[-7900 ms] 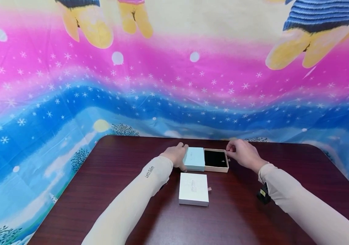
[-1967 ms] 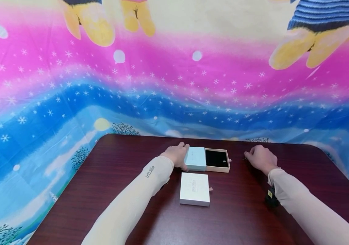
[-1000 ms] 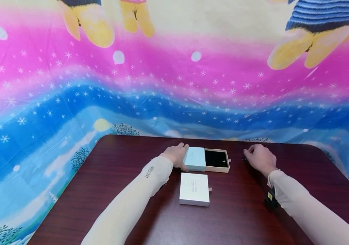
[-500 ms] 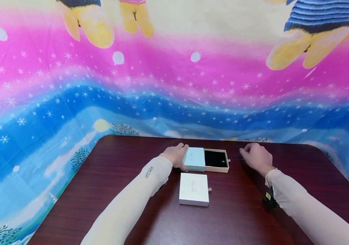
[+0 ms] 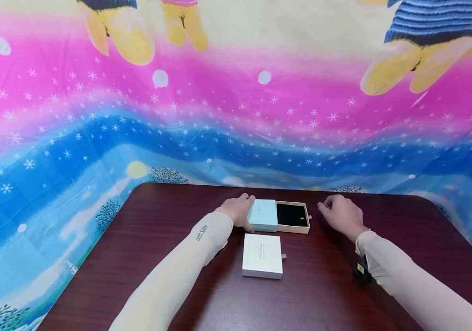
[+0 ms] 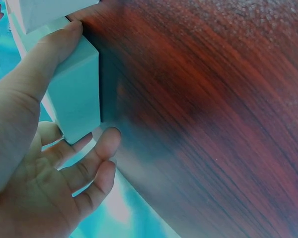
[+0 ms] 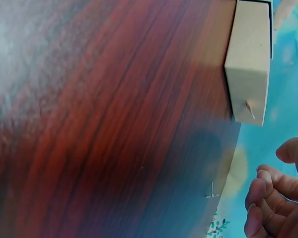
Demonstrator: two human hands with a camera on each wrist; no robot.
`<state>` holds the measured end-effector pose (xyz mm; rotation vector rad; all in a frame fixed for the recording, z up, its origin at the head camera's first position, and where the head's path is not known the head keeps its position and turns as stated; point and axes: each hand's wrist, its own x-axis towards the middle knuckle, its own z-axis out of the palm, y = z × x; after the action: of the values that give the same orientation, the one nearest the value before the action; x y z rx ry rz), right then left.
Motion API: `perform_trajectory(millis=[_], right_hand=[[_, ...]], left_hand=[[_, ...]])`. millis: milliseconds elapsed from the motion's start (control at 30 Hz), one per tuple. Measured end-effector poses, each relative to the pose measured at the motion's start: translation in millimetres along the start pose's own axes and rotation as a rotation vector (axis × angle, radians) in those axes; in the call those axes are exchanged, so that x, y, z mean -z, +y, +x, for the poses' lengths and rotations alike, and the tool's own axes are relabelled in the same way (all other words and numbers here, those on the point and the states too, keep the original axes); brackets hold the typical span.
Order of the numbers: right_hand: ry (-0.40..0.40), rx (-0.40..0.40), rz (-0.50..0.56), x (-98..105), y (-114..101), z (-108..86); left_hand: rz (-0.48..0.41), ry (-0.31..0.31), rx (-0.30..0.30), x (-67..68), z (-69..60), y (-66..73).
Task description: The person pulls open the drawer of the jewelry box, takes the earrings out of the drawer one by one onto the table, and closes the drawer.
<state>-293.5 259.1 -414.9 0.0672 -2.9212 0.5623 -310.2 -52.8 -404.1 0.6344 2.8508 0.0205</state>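
Drawer (image 5: 293, 229) sits at nine o'clock from the nearer right hand (image 5: 341, 214), loosely curled, empty, while left hand (image 5: 237, 212) grips the blue box (image 5: 263, 214)!

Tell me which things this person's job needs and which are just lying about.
Probably for the job:
blue box, held by left hand
open drawer, black pad inside
tiny T-shaped piece near right hand

Just lying about, it seems:
white box, untouched

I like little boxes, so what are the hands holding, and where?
The left hand holds the light-blue box sleeve by its left end, between thumb and fingers. The right hand holds nothing that shows.
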Motion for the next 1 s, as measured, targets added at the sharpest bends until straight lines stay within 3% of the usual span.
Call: perform_trajectory(millis=[1000], right_hand=[[-0.033, 0.054, 0.015, -10, -16, -8.8]], left_hand=[[0.014, -0.021, 0.008, -0.6, 3.4, 0.1]])
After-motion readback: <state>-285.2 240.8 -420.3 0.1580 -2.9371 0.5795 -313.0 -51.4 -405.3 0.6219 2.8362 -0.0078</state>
